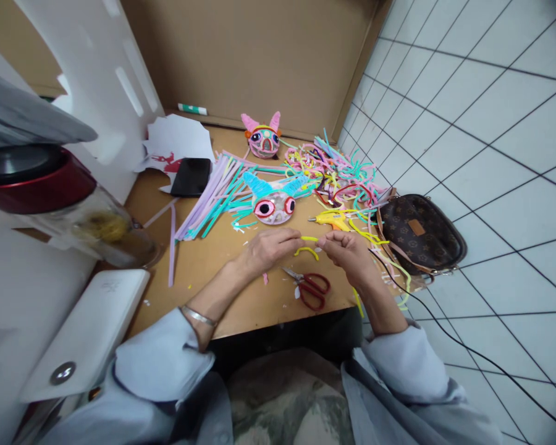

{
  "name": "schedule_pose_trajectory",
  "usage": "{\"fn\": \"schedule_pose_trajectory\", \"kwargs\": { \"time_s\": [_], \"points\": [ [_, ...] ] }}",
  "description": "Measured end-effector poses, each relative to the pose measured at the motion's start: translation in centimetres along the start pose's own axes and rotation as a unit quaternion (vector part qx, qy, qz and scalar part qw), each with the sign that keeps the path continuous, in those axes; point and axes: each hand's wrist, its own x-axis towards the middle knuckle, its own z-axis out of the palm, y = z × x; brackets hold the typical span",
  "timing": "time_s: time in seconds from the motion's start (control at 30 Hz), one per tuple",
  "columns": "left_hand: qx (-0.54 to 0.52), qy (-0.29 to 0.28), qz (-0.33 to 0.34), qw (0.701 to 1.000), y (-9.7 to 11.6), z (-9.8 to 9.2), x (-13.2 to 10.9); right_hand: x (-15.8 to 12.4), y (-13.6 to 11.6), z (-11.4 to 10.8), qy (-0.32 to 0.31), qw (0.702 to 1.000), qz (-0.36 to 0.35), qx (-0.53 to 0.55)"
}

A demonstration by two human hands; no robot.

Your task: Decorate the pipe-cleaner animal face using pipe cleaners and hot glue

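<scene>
Between my two hands a yellow pipe cleaner (pixel 310 238) is stretched, gripped at either end. My left hand (pixel 272 246) pinches its left end, and my right hand (pixel 345 250) pinches the right end. Just below hangs or lies a short curved yellow piece (pixel 308 250); I cannot tell whether it joins the held one. Beyond my hands sits a mask-like animal head with blue horns (pixel 273 207) and pink-rimmed eyes. Scissors with red handles (pixel 312 289) lie on the table nearer to me. A yellow glue gun (pixel 331 219) rests behind my right hand.
Lilac and teal pipe cleaners (pixel 213 194) lie left of a colourful tangled heap (pixel 338 170). A pink-eared head (pixel 263 139) stands at the back. Also around are a black phone (pixel 191 177), a brown bag (pixel 421 232), a bottle (pixel 106 225), a white power bank (pixel 88 334) and a black cable (pixel 463 346).
</scene>
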Motion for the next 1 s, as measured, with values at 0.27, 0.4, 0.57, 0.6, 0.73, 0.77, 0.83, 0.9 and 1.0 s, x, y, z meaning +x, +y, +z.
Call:
{"fn": "schedule_pose_trajectory", "kwargs": {
  "time_s": [0.27, 0.4, 0.57, 0.6, 0.73, 0.77, 0.83, 0.9, 1.0],
  "points": [
    [-0.027, 0.075, -0.062, 0.995, 0.6, 0.6, -0.1, -0.2, 0.5, 0.6, 0.008, 1.000, -0.010, 0.028],
    [-0.056, 0.106, -0.123, 0.985, 1.1, 0.7, 0.2, -0.6, 0.9, 1.3, 0.025, 0.998, -0.018, 0.061],
    [-0.066, 0.131, -0.180, 0.973, 1.7, 0.5, 0.8, -1.2, 1.1, 2.2, 0.040, 0.995, -0.025, 0.092],
    [-0.066, 0.135, -0.186, 0.971, 1.8, 0.5, 0.8, -1.3, 1.1, 2.3, 0.044, 0.994, -0.028, 0.098],
    [-0.056, 0.153, -0.213, 0.963, 2.1, 0.8, 0.8, -1.6, 1.7, 3.0, 0.058, 0.990, -0.042, 0.125],
    [-0.057, 0.158, -0.223, 0.960, 2.1, 0.8, 0.8, -1.6, 1.9, 3.3, 0.062, 0.989, -0.046, 0.129],
    [-0.071, 0.170, -0.242, 0.953, 2.2, 0.9, 0.8, -1.9, 2.1, 3.8, 0.069, 0.988, -0.052, 0.130],
    [-0.089, 0.180, -0.258, 0.945, 2.3, 0.9, 0.9, -2.1, 2.2, 4.4, 0.074, 0.988, -0.051, 0.127],
    [-0.109, 0.192, -0.275, 0.936, 2.6, 0.8, 1.0, -2.6, 2.2, 5.2, 0.073, 0.989, -0.040, 0.123]
  ]
}}
